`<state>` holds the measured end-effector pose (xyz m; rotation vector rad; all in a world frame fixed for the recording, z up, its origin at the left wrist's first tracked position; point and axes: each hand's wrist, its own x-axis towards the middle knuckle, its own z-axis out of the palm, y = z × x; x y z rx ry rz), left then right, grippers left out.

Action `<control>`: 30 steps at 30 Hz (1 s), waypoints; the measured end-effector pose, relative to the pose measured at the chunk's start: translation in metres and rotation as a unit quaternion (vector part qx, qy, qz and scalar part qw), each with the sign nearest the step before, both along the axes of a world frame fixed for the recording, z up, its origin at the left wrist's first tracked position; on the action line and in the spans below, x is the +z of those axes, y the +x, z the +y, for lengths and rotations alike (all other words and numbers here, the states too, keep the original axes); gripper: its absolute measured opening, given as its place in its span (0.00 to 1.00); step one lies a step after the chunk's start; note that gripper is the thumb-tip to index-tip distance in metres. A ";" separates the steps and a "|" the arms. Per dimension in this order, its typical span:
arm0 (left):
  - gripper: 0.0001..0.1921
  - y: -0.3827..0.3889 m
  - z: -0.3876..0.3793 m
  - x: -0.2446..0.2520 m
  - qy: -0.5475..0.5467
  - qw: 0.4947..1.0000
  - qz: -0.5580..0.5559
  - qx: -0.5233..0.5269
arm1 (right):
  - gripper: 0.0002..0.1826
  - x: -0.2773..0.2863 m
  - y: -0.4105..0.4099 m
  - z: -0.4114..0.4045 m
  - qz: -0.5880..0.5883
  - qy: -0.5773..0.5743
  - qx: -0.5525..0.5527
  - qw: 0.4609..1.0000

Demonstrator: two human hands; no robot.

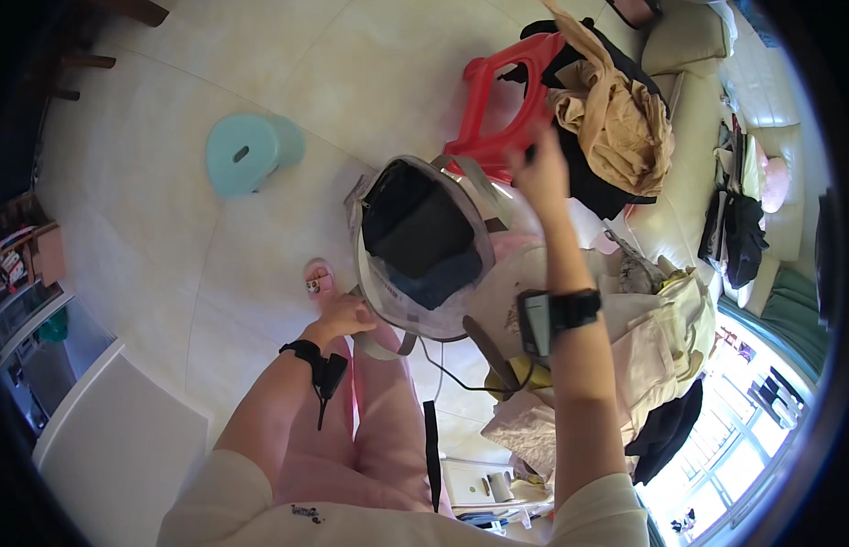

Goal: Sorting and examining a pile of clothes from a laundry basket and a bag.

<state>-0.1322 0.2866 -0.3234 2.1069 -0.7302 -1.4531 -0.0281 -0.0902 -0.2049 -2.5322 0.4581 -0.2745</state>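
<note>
An open zippered bag (424, 246) with grey straps stands before me, dark folded clothes (424, 225) inside it. My left hand (344, 316) is at the bag's near left rim, by a grey strap (380, 350); its fingers are curled, and whether they grip the strap is unclear. My right hand (542, 167) is raised beyond the bag, blurred, near the red plastic stool (469, 116) and the black cloth; whether it holds anything cannot be told. Tan cloth (619, 130) lies crumpled on black cloth (582, 171) beside the stool.
A light blue stool (236, 157) stands on the tiled floor at the left. Cream clothes (657, 335) are heaped at the right, before a cream leather sofa (677, 150) with more clothes (736, 212). A black cable (465, 388) hangs near my legs. A white chair (117, 431) is at lower left.
</note>
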 end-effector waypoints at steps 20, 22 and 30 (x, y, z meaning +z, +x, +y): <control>0.08 -0.006 0.034 0.101 -0.092 0.990 -0.101 0.043 | 0.11 0.001 -0.056 0.213 0.219 0.093 0.177 0.955; 0.08 -0.002 0.046 0.108 -0.105 0.987 -0.107 0.066 | 0.10 0.015 -0.047 0.240 0.199 0.098 0.206 0.953; 0.12 0.028 0.113 0.113 -0.080 0.974 -0.119 0.174 | 0.09 0.022 -0.024 0.362 0.104 0.126 0.297 0.941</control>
